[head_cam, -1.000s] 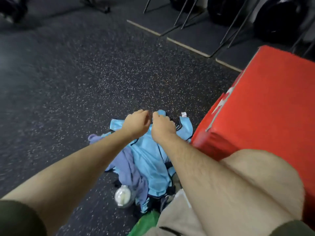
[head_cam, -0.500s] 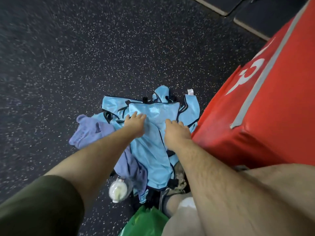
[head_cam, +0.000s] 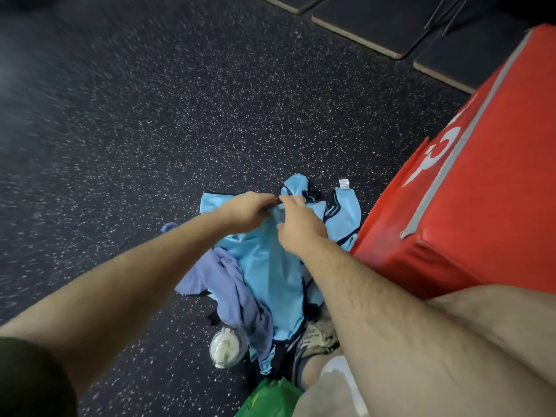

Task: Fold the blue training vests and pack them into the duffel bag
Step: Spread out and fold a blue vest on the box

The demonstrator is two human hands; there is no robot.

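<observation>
On the speckled dark rubber floor [head_cam: 180, 130] beside the red padded box [head_cam: 481, 206], left hand [head_cam: 246, 212] and right hand [head_cam: 298, 227] pinch the light-blue mesh vest's [head_cam: 270, 266] top edge, seemingly mid-fold; next, bring that edge over squarely.

A large red padded block with grey and white markings [head_cam: 487, 188] stands on the dark speckled rubber floor [head_cam: 180, 115]. Left of the block lies a crumpled lavender cloth [head_cam: 228, 284], with a clear plastic lidded bottle [head_cam: 227, 347] just below the cloth and a green bag [head_cam: 270, 398] lower still.
</observation>
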